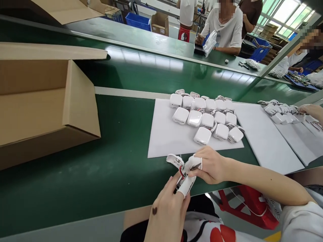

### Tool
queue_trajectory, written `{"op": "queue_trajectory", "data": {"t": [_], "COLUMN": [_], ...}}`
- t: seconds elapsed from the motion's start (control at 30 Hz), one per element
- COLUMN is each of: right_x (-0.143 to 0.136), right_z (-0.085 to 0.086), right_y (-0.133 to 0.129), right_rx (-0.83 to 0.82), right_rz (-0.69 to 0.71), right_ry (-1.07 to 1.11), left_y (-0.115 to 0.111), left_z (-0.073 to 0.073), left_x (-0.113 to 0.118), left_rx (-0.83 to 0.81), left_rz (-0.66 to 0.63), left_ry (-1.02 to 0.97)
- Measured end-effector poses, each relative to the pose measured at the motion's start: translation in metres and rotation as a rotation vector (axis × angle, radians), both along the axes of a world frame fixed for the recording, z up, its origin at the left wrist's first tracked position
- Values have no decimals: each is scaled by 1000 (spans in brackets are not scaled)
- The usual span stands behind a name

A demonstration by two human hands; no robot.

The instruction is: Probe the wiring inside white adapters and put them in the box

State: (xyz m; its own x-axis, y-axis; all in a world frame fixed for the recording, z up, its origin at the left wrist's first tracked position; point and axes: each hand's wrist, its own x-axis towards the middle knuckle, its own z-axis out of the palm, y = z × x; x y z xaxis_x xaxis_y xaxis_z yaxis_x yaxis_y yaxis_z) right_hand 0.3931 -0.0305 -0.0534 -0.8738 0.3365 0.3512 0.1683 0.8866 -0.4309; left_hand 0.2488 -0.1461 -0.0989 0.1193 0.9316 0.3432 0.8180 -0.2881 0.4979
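Note:
Near the front edge of the green table, both hands hold a small white plastic device (174, 160) with a red wire showing at its middle. My left hand (168, 205) grips it from below, fingers closed around it. From the right, my right hand (212, 165) pinches it between thumb and fingers. White coverings, like finger cots, show on fingers of both hands. The fingers hide much of the device. Just beyond, several rounded white plastic cases (203, 135) with small wired parts lie in rows on a white sheet (161, 134).
At left stands an open cardboard box (82, 101). More white sheets (267, 134) lie to the right, where another person's hand (313, 110) touches similar white parts (282, 113). Across the green conveyor (151, 64), a person in white (227, 27) sits holding a plastic bag.

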Motion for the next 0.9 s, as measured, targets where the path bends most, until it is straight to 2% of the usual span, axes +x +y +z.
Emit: {"op": "queue_trajectory", "data": {"t": [0.13, 0.27, 0.33, 0.43, 0.5, 0.57, 0.73, 0.9], "right_x": [-2, 2, 5, 6, 5, 3, 1, 0], "right_z": [2, -7, -16, -29, -32, -29, -15, -21], "right_y": [1, -3, -12, -28, -38, -44, -43, -39], "right_rx": [75, 187, 223, 218, 191, 171, 123, 140], "right_rz": [24, -19, -97, -284, -384, -429, -431, -411], "right_ry": [-56, 78, 192, 306, 322, 313, 382, 346], "left_y": [-1, -2, -2, -2, -3, -4, -6, -5], "left_z": [2, 1, 1, 0, -1, -2, -2, 2], "left_x": [-1, -3, -3, -3, -3, -2, 1, 1], "left_rx": [-24, -62, -59, -34, -22, -29, -91, -89], "left_rz": [-4, -23, -31, -30, -25, -24, -10, -21], "left_ry": [34, 63, 68, 65, 58, 52, 40, 24]}}
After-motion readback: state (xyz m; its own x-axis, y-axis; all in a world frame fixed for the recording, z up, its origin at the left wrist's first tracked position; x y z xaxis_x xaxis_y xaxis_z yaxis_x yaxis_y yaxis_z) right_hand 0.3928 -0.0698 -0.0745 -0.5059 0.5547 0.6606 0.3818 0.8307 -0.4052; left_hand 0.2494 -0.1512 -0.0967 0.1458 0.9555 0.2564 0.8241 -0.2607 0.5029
